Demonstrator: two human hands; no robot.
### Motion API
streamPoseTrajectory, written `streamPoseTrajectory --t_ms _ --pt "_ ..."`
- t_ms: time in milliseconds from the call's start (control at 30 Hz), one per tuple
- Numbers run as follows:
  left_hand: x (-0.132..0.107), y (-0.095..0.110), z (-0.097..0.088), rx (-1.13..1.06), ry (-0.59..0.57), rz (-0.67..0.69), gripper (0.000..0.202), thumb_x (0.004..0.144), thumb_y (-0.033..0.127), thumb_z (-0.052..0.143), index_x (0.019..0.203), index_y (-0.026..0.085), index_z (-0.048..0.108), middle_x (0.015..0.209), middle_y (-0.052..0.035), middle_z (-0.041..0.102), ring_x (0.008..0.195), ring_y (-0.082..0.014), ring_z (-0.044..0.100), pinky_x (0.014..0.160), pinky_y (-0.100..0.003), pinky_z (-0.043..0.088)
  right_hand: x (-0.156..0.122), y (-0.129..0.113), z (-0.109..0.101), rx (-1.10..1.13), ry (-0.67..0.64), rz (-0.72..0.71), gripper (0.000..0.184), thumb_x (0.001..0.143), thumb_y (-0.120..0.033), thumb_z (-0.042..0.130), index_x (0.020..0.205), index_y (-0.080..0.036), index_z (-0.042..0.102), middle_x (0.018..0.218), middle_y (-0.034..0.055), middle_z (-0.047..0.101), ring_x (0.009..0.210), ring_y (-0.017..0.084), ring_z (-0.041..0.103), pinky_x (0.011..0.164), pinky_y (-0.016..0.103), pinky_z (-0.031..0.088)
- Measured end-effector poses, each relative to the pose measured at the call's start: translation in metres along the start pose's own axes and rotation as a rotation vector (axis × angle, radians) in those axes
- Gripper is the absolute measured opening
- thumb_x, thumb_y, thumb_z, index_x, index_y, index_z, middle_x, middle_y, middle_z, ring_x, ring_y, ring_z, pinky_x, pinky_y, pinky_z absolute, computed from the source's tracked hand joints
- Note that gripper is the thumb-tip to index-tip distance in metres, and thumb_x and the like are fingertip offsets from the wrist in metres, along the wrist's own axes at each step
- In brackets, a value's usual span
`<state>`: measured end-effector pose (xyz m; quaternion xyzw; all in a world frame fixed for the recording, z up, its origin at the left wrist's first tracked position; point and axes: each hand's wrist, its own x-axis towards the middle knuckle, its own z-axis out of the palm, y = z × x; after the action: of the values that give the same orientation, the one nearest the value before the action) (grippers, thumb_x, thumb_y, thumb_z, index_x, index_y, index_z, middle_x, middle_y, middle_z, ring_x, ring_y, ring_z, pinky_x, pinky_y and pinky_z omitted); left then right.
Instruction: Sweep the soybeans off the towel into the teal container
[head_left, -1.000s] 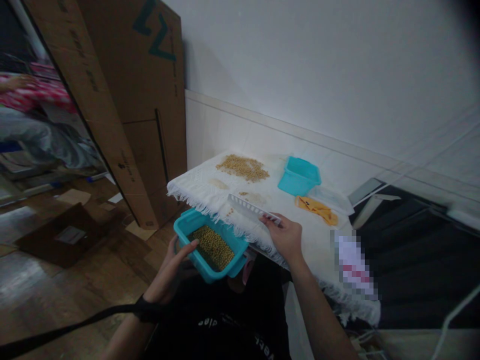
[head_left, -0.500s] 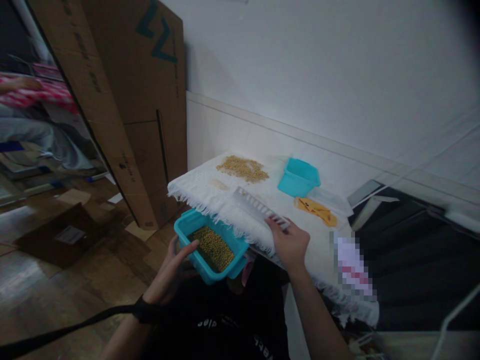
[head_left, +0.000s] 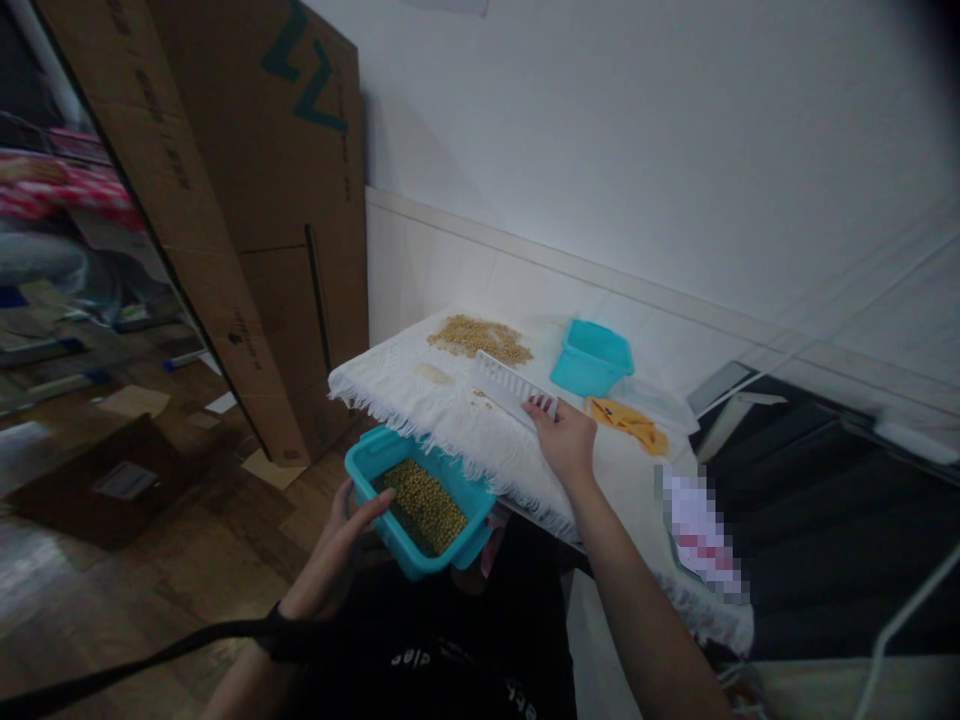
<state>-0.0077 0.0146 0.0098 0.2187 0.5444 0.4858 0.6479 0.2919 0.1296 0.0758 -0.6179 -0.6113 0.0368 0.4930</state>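
Observation:
My left hand [head_left: 345,540] grips the near-left side of a teal plastic bin [head_left: 364,455], its thumb over the rim. The bin hangs just below the fringed table edge, with yellowish soybeans [head_left: 427,505] inside. In my right hand [head_left: 566,440] is a white slotted plastic strip [head_left: 504,382], pinched at its right end and standing on its long side over the white cloth [head_left: 382,380]. A few loose beans [head_left: 482,399] lie in front of the strip. Behind it spreads a larger pile of soybeans [head_left: 480,337].
A second teal bin [head_left: 592,360] stands at the table's back right, beside a clear lid [head_left: 660,400] and an orange cloth [head_left: 630,425]. A tall cardboard box [head_left: 262,200] rises at the left. Beyond it a person's red checked sleeve [head_left: 82,185] shows.
The slotted strip has moved back and tilted more upright in my right hand, uncovering the few loose beans. My left hand stays on the bin.

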Motion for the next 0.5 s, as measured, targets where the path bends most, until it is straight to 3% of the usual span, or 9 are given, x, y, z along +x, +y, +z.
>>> streamPoseTrajectory --t_ms 333,500 --pt "-0.001 0.001 0.0 -0.014 -0.004 -0.016 0.108 0.078 0.048 0.094 0.165 0.04 0.031 0.154 -0.0173 0.063 0.097 -0.0311 0.083 0.08 -0.05 0.071 0.006 0.001 0.003 0.006 -0.025 -0.012 0.034 0.084 -0.052 0.071 0.068 -0.021 0.072 0.056 -0.0019 0.063 0.057 0.018 0.057 0.06 0.029 0.035" --pt "-0.002 0.002 0.0 -0.012 -0.013 -0.02 0.112 0.077 0.049 0.095 0.167 0.038 0.03 0.148 -0.0175 0.068 0.098 -0.0332 0.083 0.084 -0.053 0.07 0.011 0.002 0.005 0.015 -0.043 -0.019 0.035 0.083 -0.052 0.072 0.066 -0.021 0.069 0.054 -0.0037 0.059 0.056 0.016 0.052 0.059 0.029 0.034"
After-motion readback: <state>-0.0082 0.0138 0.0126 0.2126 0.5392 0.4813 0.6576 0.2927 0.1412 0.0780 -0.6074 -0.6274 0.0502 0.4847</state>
